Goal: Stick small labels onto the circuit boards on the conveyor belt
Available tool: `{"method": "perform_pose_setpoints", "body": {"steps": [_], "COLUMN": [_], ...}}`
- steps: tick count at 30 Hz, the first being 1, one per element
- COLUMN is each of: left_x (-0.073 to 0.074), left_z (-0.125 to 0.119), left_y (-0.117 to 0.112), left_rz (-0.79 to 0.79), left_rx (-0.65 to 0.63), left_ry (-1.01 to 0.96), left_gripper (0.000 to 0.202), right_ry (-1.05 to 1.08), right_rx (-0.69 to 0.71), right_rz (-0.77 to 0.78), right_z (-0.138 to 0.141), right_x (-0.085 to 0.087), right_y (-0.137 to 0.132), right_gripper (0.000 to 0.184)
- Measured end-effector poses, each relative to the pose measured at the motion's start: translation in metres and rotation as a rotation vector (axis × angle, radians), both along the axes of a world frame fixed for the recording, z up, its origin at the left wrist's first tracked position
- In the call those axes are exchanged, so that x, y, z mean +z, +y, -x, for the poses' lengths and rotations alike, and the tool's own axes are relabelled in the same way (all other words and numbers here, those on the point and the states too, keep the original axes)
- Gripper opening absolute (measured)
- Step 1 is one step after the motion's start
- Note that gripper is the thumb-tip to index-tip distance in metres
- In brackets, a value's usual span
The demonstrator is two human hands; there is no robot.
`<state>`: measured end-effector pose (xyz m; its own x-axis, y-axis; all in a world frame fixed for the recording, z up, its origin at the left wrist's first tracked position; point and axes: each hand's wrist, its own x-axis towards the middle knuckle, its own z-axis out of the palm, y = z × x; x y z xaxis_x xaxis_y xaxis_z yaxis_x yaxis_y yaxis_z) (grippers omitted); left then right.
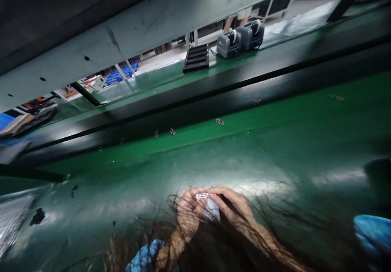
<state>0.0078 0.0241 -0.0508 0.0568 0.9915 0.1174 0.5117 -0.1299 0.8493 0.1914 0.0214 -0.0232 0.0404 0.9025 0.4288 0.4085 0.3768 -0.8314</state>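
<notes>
Close to my body, my left hand (188,208) pinches a small white rectangular block with rows of dark holes (202,196). Fingers of my right hand (233,202) reach the block's right end, with thumb and index finger close together there. Whether the right fingers grip the block or some tiny part at its end, I cannot make out. A pale greyish cloth or bag (211,211) shows just below, between the two hands. Strands of dark hair hang across both forearms and blur part of the view.
Small metal-looking parts (220,121) lie spaced along the green table (244,153) by a dark belt (195,100). Behind it are a black slotted tray (196,58) and two grey tape dispensers (228,44). Black pieces (37,217) lie at left. A light beam (137,31) crosses overhead.
</notes>
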Motion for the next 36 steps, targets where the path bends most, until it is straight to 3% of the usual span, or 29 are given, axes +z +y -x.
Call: {"method": "perform_pose_setpoints", "body": {"steps": [3,6,13,20,25,32,36], "left_x": [0.005,0.016,0.036,0.045,0.051,0.051,0.051], "left_z": [0.002,0.003,0.001,0.002,0.002,0.003,0.002], "left_y": [-0.010,-0.021,-0.022,-0.021,-0.020,-0.020,-0.021], "left_rz": [0.049,0.107,0.073,0.046,0.053,0.016,-0.049], "left_rx": [0.006,-0.020,-0.089,-0.117,-0.131,-0.145,-0.151], "left_ry": [-0.084,-0.147,-0.256,-0.322,-0.332,-0.295,-0.245], "left_gripper": [0.019,0.012,0.023,0.025,0.032,0.035,0.027], "right_ry": [0.023,0.062,0.093,0.059,0.061,0.070,0.061], "right_rx": [0.131,0.173,0.239,0.282,0.322,0.342,0.342], "right_rz": [0.029,0.062,0.040,-0.059,-0.049,-0.026,-0.028], "right_z": [-0.004,-0.006,-0.009,-0.010,-0.010,-0.009,-0.010], "right_x": [0.003,0.003,-0.004,0.010,0.020,0.019,0.018], "right_y": [-0.005,-0.013,-0.020,-0.017,-0.013,-0.016,-0.017], "right_gripper": [0.023,0.019,0.013,0.006,0.004,0.016,0.018]}}
